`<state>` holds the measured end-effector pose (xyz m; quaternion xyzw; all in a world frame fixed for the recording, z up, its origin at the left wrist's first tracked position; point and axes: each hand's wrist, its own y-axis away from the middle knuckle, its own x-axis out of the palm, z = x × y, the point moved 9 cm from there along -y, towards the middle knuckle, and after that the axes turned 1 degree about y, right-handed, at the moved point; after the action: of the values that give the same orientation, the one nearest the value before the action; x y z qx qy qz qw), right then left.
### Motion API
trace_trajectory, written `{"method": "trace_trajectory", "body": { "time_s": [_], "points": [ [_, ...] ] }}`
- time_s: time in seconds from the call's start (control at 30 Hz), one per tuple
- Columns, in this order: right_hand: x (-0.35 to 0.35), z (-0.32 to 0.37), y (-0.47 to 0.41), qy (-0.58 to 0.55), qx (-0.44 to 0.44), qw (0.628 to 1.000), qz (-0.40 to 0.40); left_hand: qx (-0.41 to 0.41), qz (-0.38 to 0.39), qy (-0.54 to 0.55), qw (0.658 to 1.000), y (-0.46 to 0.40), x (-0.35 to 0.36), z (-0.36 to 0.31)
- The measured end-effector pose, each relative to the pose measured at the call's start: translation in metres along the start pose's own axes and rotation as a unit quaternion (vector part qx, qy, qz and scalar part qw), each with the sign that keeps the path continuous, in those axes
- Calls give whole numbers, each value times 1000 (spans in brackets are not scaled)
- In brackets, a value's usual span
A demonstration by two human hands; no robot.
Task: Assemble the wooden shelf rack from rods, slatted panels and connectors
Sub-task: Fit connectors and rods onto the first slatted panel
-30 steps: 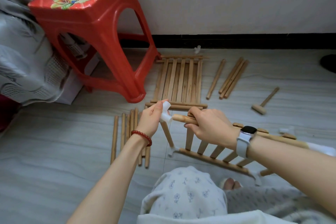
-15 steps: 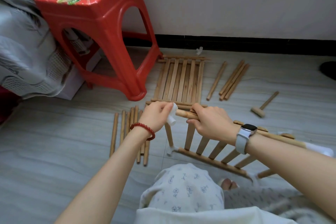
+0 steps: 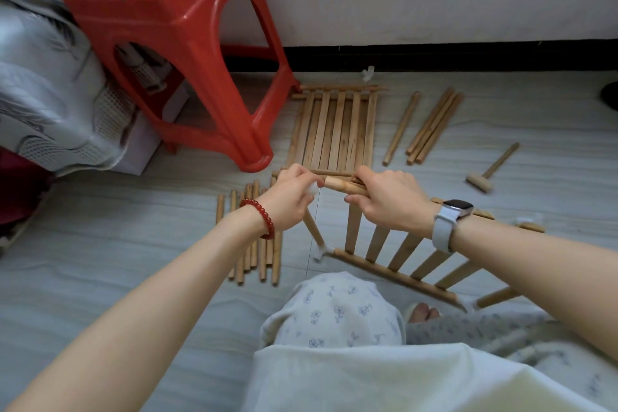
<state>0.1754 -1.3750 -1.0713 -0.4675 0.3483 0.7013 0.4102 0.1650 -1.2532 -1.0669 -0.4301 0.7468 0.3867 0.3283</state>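
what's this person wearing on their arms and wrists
Both forearms are bare, with no sleeves in view. The left hand has a bracelet of round dark red beads at its wrist. The right hand has a smartwatch at its wrist, with a dark rectangular face and a wide pale grey-white strap. No rings or gloves show on either hand.

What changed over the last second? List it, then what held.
The left hand pushed the white connector toward the rod end, closing the gap. The right hand kept gripping that rod. The flat slatted panel and mallet stayed put.
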Motion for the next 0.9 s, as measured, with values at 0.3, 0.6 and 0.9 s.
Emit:
{"method": "trace_trajectory", "body": {
  "time_s": [0.3,0.6,0.9],
  "points": [
    [0,3,3,11,-13,1000,-10,-78,-90,-40,992,-12,4,5],
    [1,9,9,4,-35,998,-45,-21,-146,-140,979,-18,0,-3],
    [2,-2,-1,-14,-14,999,-38,-6,-114,-147,983,-35,2,-3]
  ]
}}
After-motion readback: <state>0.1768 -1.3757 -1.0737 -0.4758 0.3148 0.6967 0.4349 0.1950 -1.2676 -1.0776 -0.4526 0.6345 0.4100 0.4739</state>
